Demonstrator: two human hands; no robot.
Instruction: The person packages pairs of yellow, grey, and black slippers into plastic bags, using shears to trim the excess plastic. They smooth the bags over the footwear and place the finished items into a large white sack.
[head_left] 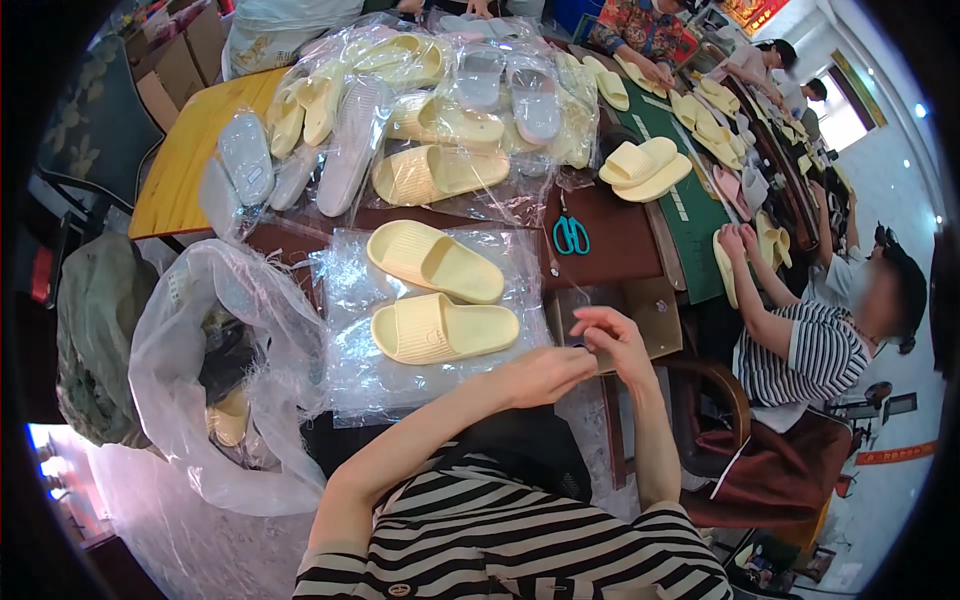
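Across the upper centre, a heap of slippers is lying seemingly bagged already; mid-frame, clear plastic bags are supporting a pair of yellow slippers, unwrapped, so likely left to do; right of centre, the left hand is bunching its fingers beside the half-spread right hand; whether they're holding anything small, I can't tell

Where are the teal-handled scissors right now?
The scissors lie on the brown tabletop, right of centre in the head view, between the near pair of yellow slippers and the green mat, beyond the person's right hand.
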